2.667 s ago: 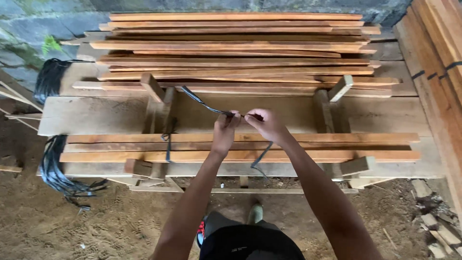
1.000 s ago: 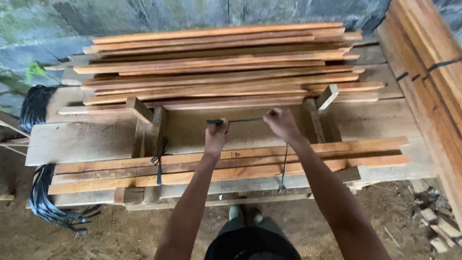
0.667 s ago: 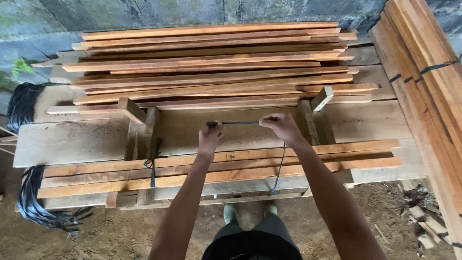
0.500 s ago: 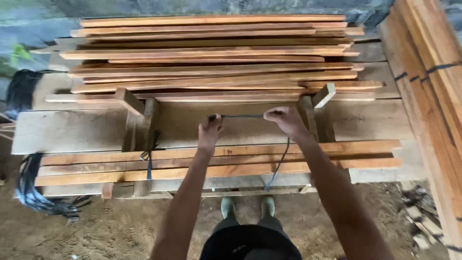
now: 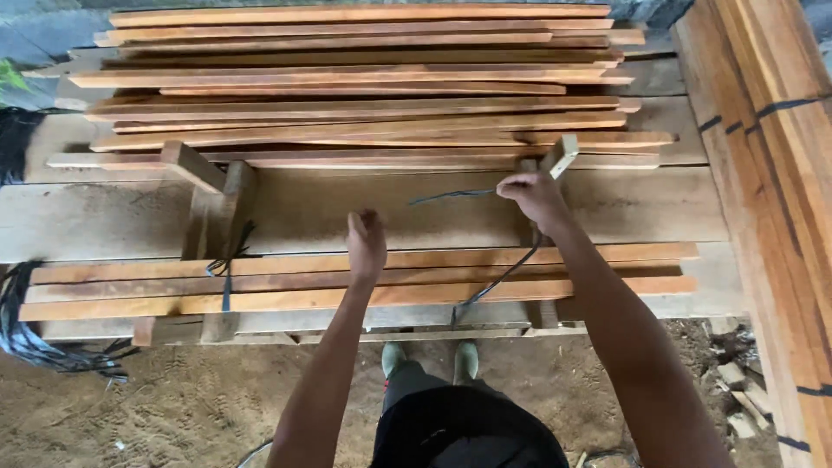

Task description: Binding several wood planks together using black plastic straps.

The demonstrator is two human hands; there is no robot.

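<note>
My right hand (image 5: pixel 533 196) is closed on a dark strap (image 5: pixel 498 279) that runs from under the near bundle of long wooden slats (image 5: pixel 373 282) up to my fist, its free end (image 5: pixel 442 196) sticking out to the left. My left hand (image 5: pixel 366 244) rests on the top of that bundle with its fingers together, holding nothing. A second dark strap (image 5: pixel 227 270) is tied around the bundle at the left.
A big stack of long slats (image 5: pixel 364 87) lies behind on wide planks (image 5: pixel 286 208). Short wooden blocks (image 5: pixel 208 195) stand as guides. More strapped timber (image 5: pixel 771 173) runs down the right. A heap of dark straps (image 5: pixel 35 338) lies at the left on the dirt floor.
My left hand has let go of the strap and dropped onto the near bundle. My right hand has moved right with the strap, whose end now hangs free.
</note>
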